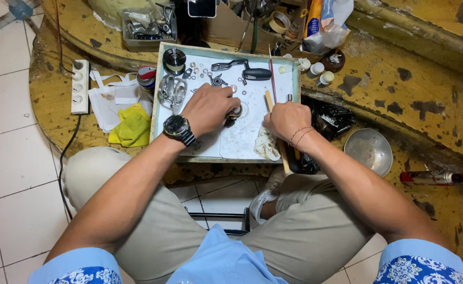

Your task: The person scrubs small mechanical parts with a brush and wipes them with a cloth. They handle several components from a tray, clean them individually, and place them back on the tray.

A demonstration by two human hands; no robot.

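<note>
Left hand fingers curled tight around a small round metal part at the fingertips, right hand closed on a thin stick; loose washers just beyond the left fingertips could scatter off the tray if nudged.

I see a white tiled floor on the left under even, bright light. A curved yellow worktop, its paint chipped into dark patches, sweeps across the top and right, with a white power strip lying on it.
</note>
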